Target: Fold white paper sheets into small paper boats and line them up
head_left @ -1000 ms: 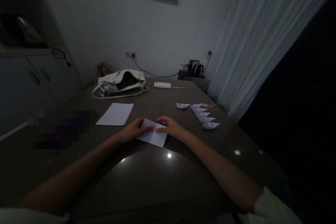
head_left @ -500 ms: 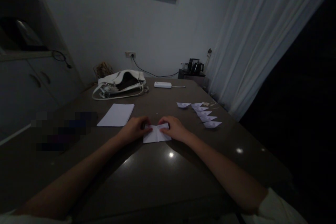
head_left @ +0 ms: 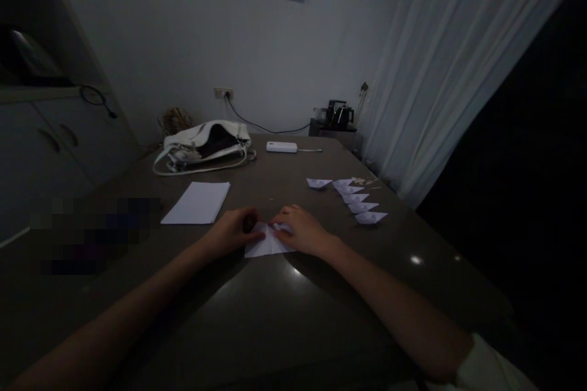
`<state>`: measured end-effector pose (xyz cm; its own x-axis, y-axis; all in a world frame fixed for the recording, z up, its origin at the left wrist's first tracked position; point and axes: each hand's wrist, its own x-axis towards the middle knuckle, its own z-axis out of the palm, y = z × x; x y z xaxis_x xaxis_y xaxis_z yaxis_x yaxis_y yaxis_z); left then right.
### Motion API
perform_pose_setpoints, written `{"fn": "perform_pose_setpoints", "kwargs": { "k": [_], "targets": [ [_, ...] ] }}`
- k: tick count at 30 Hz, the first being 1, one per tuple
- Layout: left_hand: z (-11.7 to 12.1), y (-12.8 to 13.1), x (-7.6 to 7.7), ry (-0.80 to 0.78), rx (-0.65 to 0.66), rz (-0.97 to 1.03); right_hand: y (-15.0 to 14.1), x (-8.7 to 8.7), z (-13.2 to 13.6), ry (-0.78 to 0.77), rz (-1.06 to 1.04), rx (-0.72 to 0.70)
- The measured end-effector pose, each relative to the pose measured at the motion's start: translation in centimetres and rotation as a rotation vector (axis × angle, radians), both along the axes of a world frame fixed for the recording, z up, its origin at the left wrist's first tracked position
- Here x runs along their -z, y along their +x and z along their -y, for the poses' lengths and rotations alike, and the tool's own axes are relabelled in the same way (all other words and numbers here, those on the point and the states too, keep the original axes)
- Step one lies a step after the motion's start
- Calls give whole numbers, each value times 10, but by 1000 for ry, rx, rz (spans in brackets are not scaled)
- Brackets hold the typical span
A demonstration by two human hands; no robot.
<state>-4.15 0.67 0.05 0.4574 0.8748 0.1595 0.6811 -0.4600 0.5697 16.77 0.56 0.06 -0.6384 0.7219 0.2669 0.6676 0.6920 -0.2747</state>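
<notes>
A small white sheet of paper point(head_left: 268, 247) with a crease down its middle lies on the dark table in front of me. My left hand point(head_left: 233, 229) is closed on its upper left part, thumb on top. On the other side, my right hand point(head_left: 300, 229) pinches the upper right part, where the corner is turned in toward the middle crease. The fingers hide the paper's top edge. To the right stand several folded paper boats point(head_left: 371, 218), most of them in a slanting row, and one paper boat point(head_left: 319, 183) sits slightly apart.
A stack of white paper point(head_left: 196, 203) lies to the left. Farther back are a white handbag point(head_left: 204, 146) and a white power bank point(head_left: 281, 147) with a short cable. A black kettle point(head_left: 343, 116) stands beyond the table's far right corner, near a white curtain point(head_left: 413, 73).
My right hand has moved inward, and the paper's upper right corner now folds toward the middle crease. My left hand stays on its side. The view has shifted slightly.
</notes>
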Motion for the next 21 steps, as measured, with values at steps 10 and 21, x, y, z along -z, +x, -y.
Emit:
{"fn": "perform_pose_setpoints", "kwargs": {
  "k": [10,21],
  "targets": [
    [3,-10,-15,-35,307,11,0,3,-3,-47,-57,39],
    [3,-9,-15,14,377,-51,-3,1,-1,-76,-61,78]
  ]
}}
